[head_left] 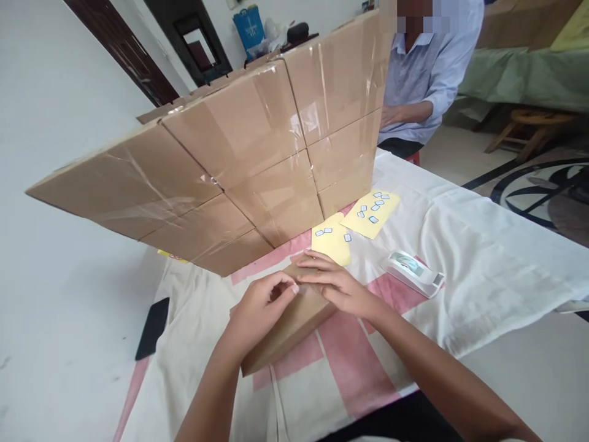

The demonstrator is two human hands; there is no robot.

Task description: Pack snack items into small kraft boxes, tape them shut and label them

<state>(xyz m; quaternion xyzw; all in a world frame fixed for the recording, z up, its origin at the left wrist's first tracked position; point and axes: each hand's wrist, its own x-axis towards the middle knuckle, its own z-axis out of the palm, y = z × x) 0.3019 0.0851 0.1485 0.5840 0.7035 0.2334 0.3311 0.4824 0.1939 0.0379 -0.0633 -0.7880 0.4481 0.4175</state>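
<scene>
A flat cardboard box (pixel 288 331) lies on the cloth-covered table in front of me. My left hand (pixel 264 304) is over its left part, thumb and fingertips pinched together; whatever may be between them is too small to make out. Across the box's far right part rests my right hand (pixel 338 285), its fingers stretched out and lying nearly flat. The fingertips of both hands almost meet above the middle of the box. Just beyond the right fingers lies a yellow sheet (pixel 329 242) bearing small blue-outlined pieces.
A tall wall of taped cardboard boxes (pixel 257 159) crosses the table. Another yellow sheet (pixel 375 212) and a white device (pixel 411 273) are to the right. A black flat object (pixel 153 328) is at the left edge. Behind the wall sits a person in a pale shirt (pixel 426 80).
</scene>
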